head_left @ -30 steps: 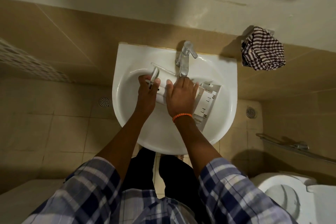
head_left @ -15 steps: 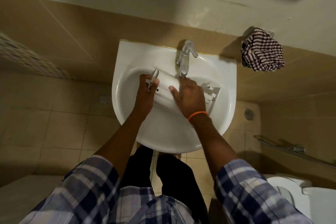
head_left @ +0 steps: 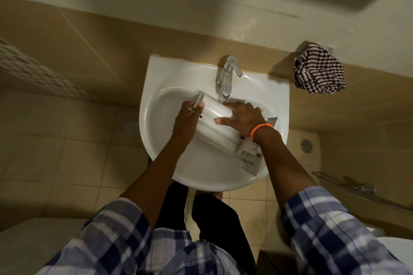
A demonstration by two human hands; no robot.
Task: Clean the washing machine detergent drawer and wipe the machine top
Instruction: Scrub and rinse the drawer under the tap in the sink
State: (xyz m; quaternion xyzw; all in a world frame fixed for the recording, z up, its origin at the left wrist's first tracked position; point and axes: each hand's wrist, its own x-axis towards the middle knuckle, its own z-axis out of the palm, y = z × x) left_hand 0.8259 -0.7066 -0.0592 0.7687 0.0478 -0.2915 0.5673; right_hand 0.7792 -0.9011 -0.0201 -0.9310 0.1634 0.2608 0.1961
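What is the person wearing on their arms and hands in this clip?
Both hands, the left hand and the right hand, are bare, with no gloves. The right wrist carries an orange braided wristband. Both forearms are bare below blue, white and navy plaid sleeves that end around the elbows.

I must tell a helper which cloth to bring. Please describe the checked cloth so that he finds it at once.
Find the white sink on the tiled wall. Right of its tap, the cloth hangs bunched on the wall. It alone is dark-and-white checked fabric.
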